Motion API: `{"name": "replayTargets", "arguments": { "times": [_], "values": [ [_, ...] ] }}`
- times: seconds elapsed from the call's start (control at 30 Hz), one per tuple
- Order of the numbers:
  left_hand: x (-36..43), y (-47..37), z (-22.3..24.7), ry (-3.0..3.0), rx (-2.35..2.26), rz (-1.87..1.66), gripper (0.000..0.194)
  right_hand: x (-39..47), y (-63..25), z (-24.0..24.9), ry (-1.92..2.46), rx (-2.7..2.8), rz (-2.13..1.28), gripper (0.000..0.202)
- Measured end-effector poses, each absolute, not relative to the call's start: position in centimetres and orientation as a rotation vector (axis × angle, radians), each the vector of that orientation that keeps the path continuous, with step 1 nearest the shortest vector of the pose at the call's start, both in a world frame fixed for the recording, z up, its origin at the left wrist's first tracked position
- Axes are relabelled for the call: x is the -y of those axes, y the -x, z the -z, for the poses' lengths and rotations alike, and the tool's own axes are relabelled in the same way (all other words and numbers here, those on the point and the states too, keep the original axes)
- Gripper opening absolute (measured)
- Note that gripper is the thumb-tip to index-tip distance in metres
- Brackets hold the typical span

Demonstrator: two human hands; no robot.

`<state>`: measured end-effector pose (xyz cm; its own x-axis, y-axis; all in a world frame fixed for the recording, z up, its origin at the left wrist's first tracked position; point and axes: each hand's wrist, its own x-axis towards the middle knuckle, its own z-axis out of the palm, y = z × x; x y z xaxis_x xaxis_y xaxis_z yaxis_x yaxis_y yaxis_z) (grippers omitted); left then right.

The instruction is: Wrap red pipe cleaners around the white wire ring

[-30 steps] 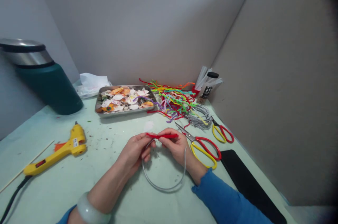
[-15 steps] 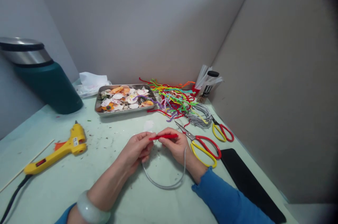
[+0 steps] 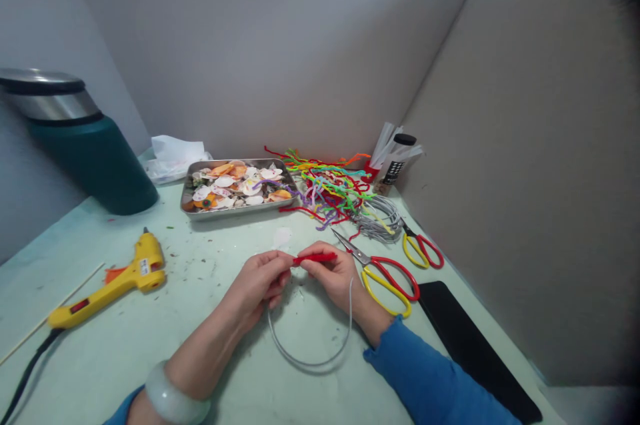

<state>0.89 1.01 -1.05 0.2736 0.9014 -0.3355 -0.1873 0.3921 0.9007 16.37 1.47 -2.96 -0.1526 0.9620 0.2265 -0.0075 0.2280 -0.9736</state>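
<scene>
My left hand [image 3: 264, 280] pinches one end of a short red fuzzy strip [image 3: 320, 257] between thumb and fingertips. Close against it, my right hand [image 3: 334, 276] grips the same strip, which lies across its thumb and fingers. A grey cord or wire [image 3: 311, 364] hangs below in an open curve; one end goes up into my left hand, the other rises beside my right wrist. How it joins the red strip is hidden by my fingers.
Large scissors [image 3: 383, 273] lie beside my right wrist, with smaller scissors [image 3: 423, 248] and a black slab [image 3: 475, 345] further right. Behind are a tray [image 3: 235, 213] of shells and colourful fuzzy stems [image 3: 335, 188]. A yellow glue gun [image 3: 113, 288] and green bottle [image 3: 100, 165] stand left.
The red strip's left end now shows less, being covered by my left fingertips. The grey loop hangs slightly lower. Both hands are nearly where they were.
</scene>
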Motion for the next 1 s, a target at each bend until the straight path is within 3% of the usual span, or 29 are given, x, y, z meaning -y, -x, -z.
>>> {"name": "replayTargets", "arguments": {
  "times": [0.47, 0.63, 1.0],
  "values": [
    [-0.8, -1.25, 1.12, -0.912, -1.108, -0.889, 0.025, -1.7, -16.1, 3.04, 0.991, 1.352, -1.126, 0.008],
    [-0.91, -1.03, 0.89, -0.774, -0.932, -0.904, 0.03, -1.72, -16.25, 2.93, 0.991, 1.292, -1.221, 0.01],
    [-0.89, -0.42, 1.13, -0.788, -0.793, -0.821, 0.02, -1.86, -16.79, 3.18, 0.886, 1.248, -1.347, 0.012]
  ]
}}
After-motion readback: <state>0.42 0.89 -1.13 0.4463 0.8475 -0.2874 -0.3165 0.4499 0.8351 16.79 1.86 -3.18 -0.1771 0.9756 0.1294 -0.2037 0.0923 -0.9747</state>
